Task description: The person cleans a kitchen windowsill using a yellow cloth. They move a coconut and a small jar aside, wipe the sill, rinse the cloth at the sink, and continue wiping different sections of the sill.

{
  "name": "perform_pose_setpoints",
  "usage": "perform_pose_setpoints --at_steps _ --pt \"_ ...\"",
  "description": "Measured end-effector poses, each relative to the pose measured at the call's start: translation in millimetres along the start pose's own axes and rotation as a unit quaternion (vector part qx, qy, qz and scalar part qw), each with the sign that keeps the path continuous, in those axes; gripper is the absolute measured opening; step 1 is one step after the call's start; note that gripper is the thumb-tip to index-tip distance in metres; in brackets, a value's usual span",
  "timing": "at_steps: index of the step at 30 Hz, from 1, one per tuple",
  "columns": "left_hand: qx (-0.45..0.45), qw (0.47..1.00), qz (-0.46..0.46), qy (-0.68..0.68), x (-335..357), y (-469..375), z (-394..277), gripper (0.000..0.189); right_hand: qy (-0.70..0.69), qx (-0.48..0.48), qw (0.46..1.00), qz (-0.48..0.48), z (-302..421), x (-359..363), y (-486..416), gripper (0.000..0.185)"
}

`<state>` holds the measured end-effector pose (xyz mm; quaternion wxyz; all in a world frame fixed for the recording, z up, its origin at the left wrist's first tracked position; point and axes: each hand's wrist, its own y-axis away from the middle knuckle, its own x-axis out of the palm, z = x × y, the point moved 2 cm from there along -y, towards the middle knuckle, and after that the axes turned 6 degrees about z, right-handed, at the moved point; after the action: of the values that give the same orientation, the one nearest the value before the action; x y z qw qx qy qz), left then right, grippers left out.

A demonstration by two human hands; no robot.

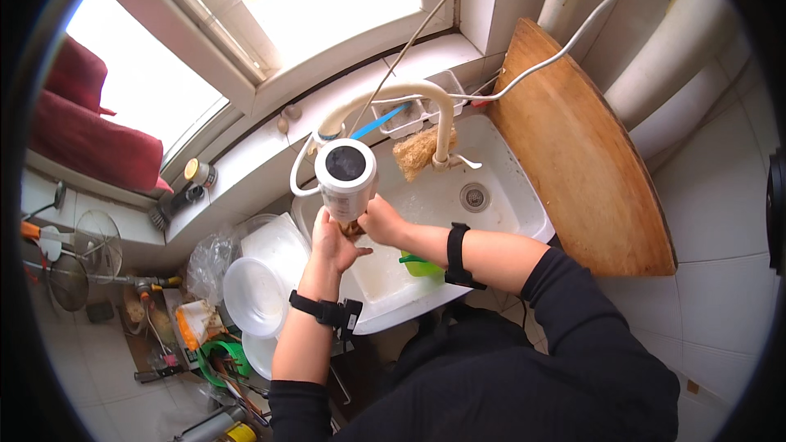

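Both hands meet over the white sink [368, 279], partly hidden beneath the white cylindrical body of an electric tap [347, 178] with a dark round top. My left hand [334, 245] is palm up, its thumb pointing right and its fingertips hidden behind the tap body. The fingers of my right hand [384, 222] are curled in from the right. Between them shows a small brown item [351, 231], gripped by both hands; what it is cannot be made out. A light green plastic container [422, 265] lies in the sink, partly under my right forearm.
The tap's cream spout [447, 116] arches over a loofah sponge [417, 150]. A wooden board [583, 166] leans right of the sink. White plastic bowls [255, 294] stand left. A white cord [552, 58] crosses the back. Behind are a plastic tray [402, 129] and blue handle [377, 123].
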<state>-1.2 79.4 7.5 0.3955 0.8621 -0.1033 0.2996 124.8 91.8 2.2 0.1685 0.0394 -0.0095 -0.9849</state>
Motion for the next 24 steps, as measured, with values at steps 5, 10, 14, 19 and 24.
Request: perform_pose_setpoints --at_steps 5,10,14,19,24 --pt "0.087 0.990 -0.077 0.085 -7.3 -22.5 11.2 0.034 0.009 -0.008 0.999 0.035 -9.4 5.0 -0.1 0.028" --pt "0.161 0.982 -0.057 0.080 -8.5 -29.2 11.2 0.031 -0.170 0.301 0.938 0.038 -24.1 3.0 -7.5 0.035" --pt "0.132 0.983 -0.014 0.125 -1.8 -19.5 3.9 0.039 0.014 0.122 0.988 0.094 -20.6 4.9 -5.7 0.033" --pt "-0.001 0.992 -0.049 0.112 -0.2 -26.9 11.6 0.043 -0.027 0.008 0.988 0.151 -11.3 -3.4 7.4 0.037" --pt "0.088 0.979 -0.077 0.164 -5.9 -43.6 18.4 0.032 0.086 -0.056 0.995 -0.001 4.7 -58.4 30.6 0.024"
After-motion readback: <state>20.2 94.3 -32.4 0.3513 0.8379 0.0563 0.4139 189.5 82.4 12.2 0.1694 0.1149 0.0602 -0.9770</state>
